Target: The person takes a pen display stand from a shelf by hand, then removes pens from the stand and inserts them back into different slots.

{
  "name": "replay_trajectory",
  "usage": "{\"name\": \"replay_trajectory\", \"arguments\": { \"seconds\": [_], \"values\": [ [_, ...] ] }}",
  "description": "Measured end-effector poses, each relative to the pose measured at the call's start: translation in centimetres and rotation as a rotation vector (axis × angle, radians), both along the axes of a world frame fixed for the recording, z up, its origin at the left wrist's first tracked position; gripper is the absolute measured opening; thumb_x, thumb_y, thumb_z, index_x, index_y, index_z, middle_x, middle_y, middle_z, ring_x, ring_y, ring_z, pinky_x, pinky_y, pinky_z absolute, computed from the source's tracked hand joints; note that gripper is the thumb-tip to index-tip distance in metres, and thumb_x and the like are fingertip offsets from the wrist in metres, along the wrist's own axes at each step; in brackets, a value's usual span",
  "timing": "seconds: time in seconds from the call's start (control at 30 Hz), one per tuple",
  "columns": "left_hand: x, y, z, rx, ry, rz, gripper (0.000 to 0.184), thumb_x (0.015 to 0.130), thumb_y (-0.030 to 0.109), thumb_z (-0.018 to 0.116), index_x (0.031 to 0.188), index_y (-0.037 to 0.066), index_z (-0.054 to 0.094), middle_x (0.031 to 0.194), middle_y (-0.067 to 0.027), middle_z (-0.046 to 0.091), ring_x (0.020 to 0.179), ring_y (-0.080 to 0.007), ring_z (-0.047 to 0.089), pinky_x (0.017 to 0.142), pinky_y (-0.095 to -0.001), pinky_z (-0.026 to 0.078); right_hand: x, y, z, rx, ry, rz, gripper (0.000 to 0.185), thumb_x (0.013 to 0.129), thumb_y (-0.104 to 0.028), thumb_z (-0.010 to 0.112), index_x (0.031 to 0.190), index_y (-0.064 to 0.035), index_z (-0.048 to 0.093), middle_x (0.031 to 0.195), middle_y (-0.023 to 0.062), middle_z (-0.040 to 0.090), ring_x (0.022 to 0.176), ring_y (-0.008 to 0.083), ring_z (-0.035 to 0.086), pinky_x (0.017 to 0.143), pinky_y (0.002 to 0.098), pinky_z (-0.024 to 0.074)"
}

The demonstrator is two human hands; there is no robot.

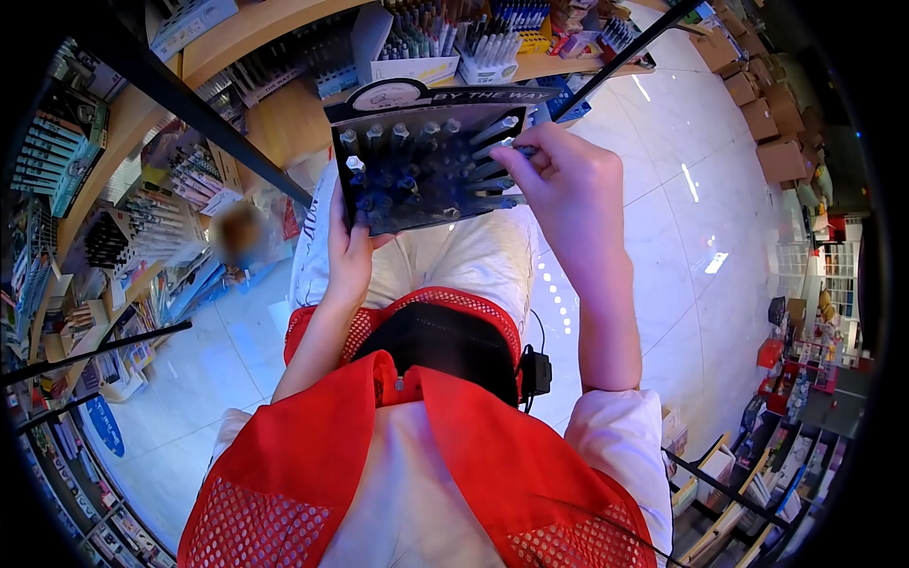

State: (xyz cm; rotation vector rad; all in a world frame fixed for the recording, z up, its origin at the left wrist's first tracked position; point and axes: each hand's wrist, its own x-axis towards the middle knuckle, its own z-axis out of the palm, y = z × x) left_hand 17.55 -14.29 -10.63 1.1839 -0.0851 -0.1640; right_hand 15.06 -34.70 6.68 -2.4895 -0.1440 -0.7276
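A dark pen display box (431, 98), its header lettered "BY THE WAY", is held tilted above my lap. Several pens with clear or pale ends stand in it, and some at its right side lean outward. My left hand (352, 260) grips the box at its lower left edge, thumb on the front and the other fingers mostly hidden behind. At the upper right side, my right hand (563, 170) pinches the end of a pen (494, 150) between thumb and forefinger. That pen's other end is still among the others in the box.
Wooden shelves (270, 38) with pen boxes curve along the top and left. A white box of pens (409, 68) stands just beyond the display. Black rails (222, 133) cross the view. Cardboard boxes (781, 142) line the right, and more shelving (748, 502) stands lower right.
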Motion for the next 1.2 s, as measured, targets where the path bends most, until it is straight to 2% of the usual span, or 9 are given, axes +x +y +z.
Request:
{"name": "replay_trajectory", "arguments": {
  "seconds": [0.1, 0.53, 0.63, 0.73, 0.83, 0.93, 1.03, 1.2],
  "values": [
    [0.1, 0.1, 0.1, -0.025, 0.01, -0.022, 0.058, 0.089, -0.004, 0.028, 0.144, 0.009, 0.015, 0.138, -0.0127, 0.035, 0.114, -0.0205, 0.051, 0.082, -0.0304, 0.053, 0.2, 0.2, -0.2, 0.01, -0.025, -0.019, 0.021, 0.07, -0.013, 0.075, 0.073, -0.0018, 0.058, 0.061, 0.0112, 0.059, 0.052, 0.0262, 0.058, 0.049, 0.0323, 0.0451],
    [-0.2, 0.4, 0.8, 0.036, -0.093, -0.048, 0.06, 0.089, -0.007, 0.028, 0.145, 0.009, 0.013, 0.143, -0.0128, 0.028, 0.117, -0.0213, 0.049, 0.083, -0.03, 0.053, 0.9, 0.5, -1.4, -0.04, -0.057, -0.012, 0.018, 0.071, -0.016, 0.073, 0.069, -0.0027, 0.06, 0.063, 0.0106, 0.059, 0.056, 0.0269, 0.059, 0.052, 0.0353, 0.0468],
    [-0.1, 0.5, 1.0, 0.118, -0.052, -0.043, 0.059, 0.089, -0.007, 0.027, 0.145, 0.009, 0.013, 0.142, -0.0129, 0.03, 0.118, -0.0229, 0.049, 0.085, -0.0325, 0.052, 0.6, 0.3, -1.3, -0.145, -0.015, 0.016, 0.019, 0.071, -0.018, 0.072, 0.068, -0.0027, 0.061, 0.066, 0.0098, 0.058, 0.06, 0.0272, 0.059, 0.054, 0.037, 0.047],
    [-0.1, 0.0, 1.0, -0.025, 0.041, -0.016, 0.058, 0.09, -0.005, 0.027, 0.144, 0.009, 0.014, 0.14, -0.013, 0.032, 0.118, -0.0246, 0.049, 0.088, -0.0367, 0.052, 0.2, 0.4, -0.7, -0.207, 0.054, 0.05, 0.019, 0.071, -0.019, 0.071, 0.068, -0.003, 0.063, 0.068, 0.0098, 0.057, 0.064, 0.0286, 0.059, 0.057, 0.0385, 0.0475],
    [-0.3, -0.3, 1.8, -0.053, 0.099, 0.017, 0.042, 0.093, 0.0, 0.028, 0.135, 0.008, 0.03, 0.125, -0.0109, 0.049, 0.111, -0.0256, 0.055, 0.086, -0.0481, 0.052, 0.3, 0.2, -0.3, -0.28, 0.104, 0.053, 0.017, 0.071, -0.019, 0.07, 0.069, -0.0034, 0.065, 0.07, 0.0101, 0.058, 0.066, 0.0301, 0.06, 0.061, 0.0394, 0.0483],
    [-0.5, -0.4, 1.6, -0.058, 0.088, 0.0, 0.04, 0.094, 0.002, 0.028, 0.134, 0.009, 0.031, 0.126, -0.011, 0.049, 0.11, -0.0263, 0.056, 0.086, -0.0461, 0.052, 0.6, 0.0, 0.1, -0.286, 0.196, 0.027, 0.014, 0.07, -0.018, 0.071, 0.071, -0.0043, 0.067, 0.071, 0.0103, 0.06, 0.069, 0.0298, 0.06, 0.064, 0.039, 0.0483],
    [-0.6, -0.4, 2.0, -0.067, 0.117, -0.082, 0.054, 0.092, -0.004, 0.027, 0.143, 0.008, 0.015, 0.139, -0.014, 0.034, 0.119, -0.0266, 0.047, 0.087, -0.0413, 0.053, 1.0, -0.2, 0.3, -0.327, 0.308, -0.016, 0.01, 0.07, -0.015, 0.071, 0.074, -0.0059, 0.07, 0.074, 0.0097, 0.062, 0.071, 0.028, 0.06, 0.064, 0.0369, 0.0474],
    [-0.4, -0.4, 1.4, -0.072, 0.152, -0.12, 0.052, 0.093, -0.001, 0.029, 0.143, 0.008, 0.017, 0.138, -0.0133, 0.035, 0.118, -0.0255, 0.048, 0.085, -0.0404, 0.054, 1.1, -0.2, -0.4, -0.421, 0.298, -0.06, 0.007, 0.071, -0.013, 0.07, 0.074, -0.0071, 0.07, 0.074, 0.0081, 0.061, 0.069, 0.0268, 0.059, 0.063, 0.0358, 0.0471]
  ]
}}
